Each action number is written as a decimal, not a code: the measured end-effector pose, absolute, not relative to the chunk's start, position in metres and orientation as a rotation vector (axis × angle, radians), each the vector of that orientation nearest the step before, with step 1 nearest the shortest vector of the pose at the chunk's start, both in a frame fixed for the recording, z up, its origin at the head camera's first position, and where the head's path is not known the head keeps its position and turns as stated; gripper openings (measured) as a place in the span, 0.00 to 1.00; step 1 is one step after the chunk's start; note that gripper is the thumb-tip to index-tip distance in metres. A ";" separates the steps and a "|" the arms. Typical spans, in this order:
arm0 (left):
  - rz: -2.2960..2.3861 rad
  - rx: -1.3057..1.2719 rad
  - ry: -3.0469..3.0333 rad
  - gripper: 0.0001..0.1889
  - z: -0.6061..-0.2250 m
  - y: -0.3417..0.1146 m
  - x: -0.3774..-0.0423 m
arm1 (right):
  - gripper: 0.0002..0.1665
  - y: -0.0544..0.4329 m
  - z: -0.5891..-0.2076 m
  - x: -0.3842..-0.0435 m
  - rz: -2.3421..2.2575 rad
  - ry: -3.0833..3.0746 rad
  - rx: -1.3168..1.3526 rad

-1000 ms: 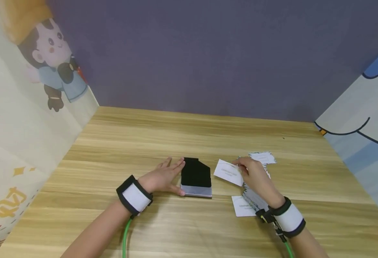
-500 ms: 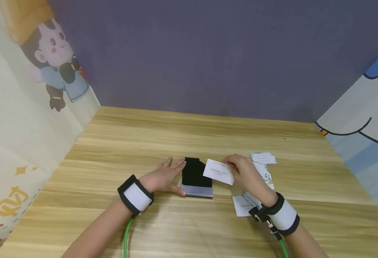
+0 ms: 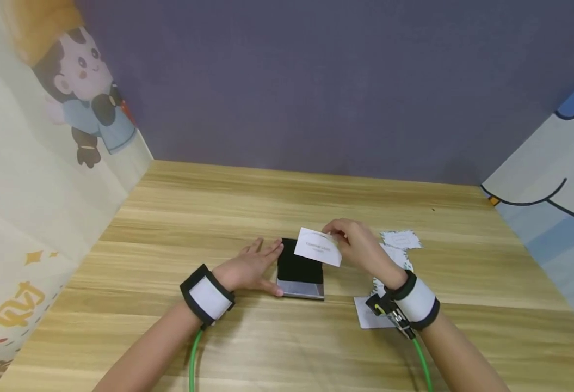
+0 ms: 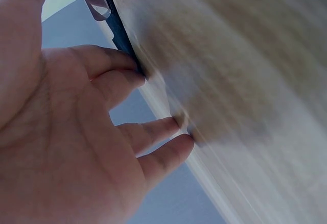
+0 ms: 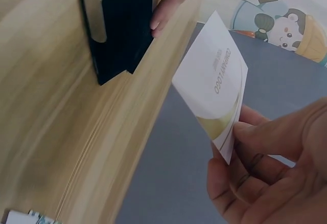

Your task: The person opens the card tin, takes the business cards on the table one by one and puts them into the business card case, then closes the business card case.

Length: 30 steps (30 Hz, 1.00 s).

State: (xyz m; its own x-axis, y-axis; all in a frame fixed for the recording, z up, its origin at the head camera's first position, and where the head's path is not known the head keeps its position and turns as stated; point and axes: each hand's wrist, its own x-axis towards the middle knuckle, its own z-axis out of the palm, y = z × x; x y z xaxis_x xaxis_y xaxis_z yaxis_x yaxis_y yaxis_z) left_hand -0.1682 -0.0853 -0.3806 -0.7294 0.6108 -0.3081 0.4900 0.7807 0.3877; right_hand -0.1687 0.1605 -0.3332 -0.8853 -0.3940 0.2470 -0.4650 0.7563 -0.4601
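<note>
In the head view a flat black card holder [image 3: 298,270] with a silver strip along its near edge lies mid-table. My left hand [image 3: 247,272] rests at its left side, fingers spread, fingertips and thumb touching the edge. The left wrist view shows that hand's extended fingers [image 4: 117,88] beside the holder's dark edge. Between thumb and fingers my right hand [image 3: 362,247] pinches a white business card [image 3: 318,247] by its right end. The card hangs tilted over the holder's far right part. In the right wrist view "COMPANY LOGO" and a gold curve show on the card [image 5: 217,78].
To the right, patterned cards [image 3: 401,239] lie in an overlapping column, partly hidden by my right arm. A white card [image 3: 372,316] lies at the column's near end. A dark blue panel [image 3: 287,87] rises behind the wooden table [image 3: 247,196]. Green cables trail from both wrists.
My right hand has carried the business card left and away from me, from beside the card holder to above it. More of the patterned cards show now. The left hand stays in place.
</note>
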 end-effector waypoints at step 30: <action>0.407 0.805 2.553 0.53 -0.382 -0.085 -0.168 | 0.12 0.137 -0.371 -0.189 0.893 -2.955 0.850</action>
State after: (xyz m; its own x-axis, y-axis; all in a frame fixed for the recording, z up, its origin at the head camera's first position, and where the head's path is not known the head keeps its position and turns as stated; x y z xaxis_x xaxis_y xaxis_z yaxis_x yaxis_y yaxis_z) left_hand -0.1680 -0.0848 -0.3818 -0.7388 0.5977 -0.3113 0.4714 0.7885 0.3951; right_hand -0.1890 0.1372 -0.3706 -0.8575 -0.5062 0.0922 -0.4725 0.7038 -0.5305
